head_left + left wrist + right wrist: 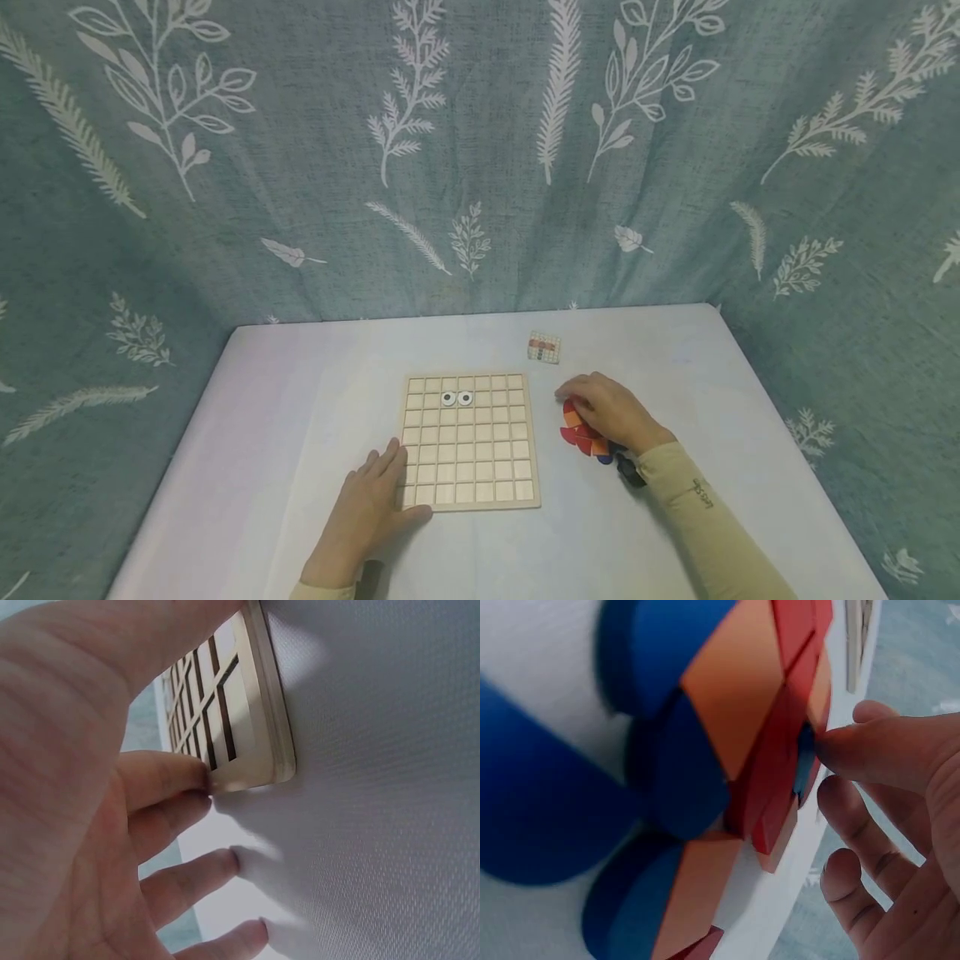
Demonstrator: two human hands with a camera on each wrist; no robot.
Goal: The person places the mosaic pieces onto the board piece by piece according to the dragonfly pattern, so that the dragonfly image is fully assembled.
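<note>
A pale wooden grid board (pixel 472 507) lies on the table, with two white eye pieces (pixel 457 398) side by side in its upper cells. My left hand (pixel 367 500) is at the board's near left corner, fingers spread along the left edge and thumb by the near edge. In the left wrist view a fingertip touches the board's corner (pixel 262 769). Right of the board, my right hand (pixel 611 410) reaches over a pile of red, orange and blue pieces (pixel 579 437), some rounded. Its thumb (pixel 855 754) touches a small dark blue piece (pixel 805 761) in the pile.
A small card (pixel 543 347) with a printed grid pattern lies beyond the board, to its right. The white table (pixel 300 400) is bordered behind and at the sides by a green leaf-patterned curtain (pixel 330 167).
</note>
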